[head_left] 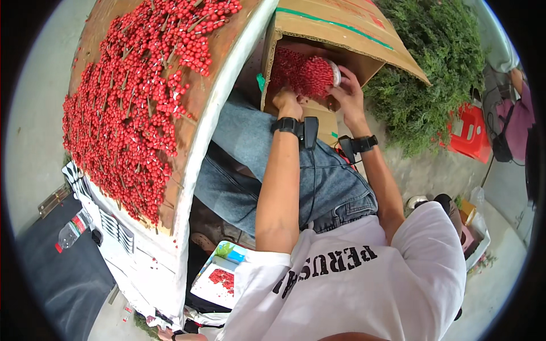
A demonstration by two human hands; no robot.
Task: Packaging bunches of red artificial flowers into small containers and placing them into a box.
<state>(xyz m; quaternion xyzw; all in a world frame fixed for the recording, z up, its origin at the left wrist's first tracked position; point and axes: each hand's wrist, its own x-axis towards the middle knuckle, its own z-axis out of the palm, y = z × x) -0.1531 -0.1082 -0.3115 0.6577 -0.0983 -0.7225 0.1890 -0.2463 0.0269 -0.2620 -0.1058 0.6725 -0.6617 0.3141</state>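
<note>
Both hands are reaching into the open cardboard box [318, 34] at upper centre of the frame. I am seeing the left hand [287, 103] curled down into the red berry bundle [301, 74], though I cannot tell whether those fingers are gripping. The right hand [348, 94] is wrapping its fingers around the bundle's right end, holding it. A brown board [219, 62] covered in loose red berry sprigs [131, 102] is filling the upper left. Green foliage [432, 74] is lying at upper right.
</note>
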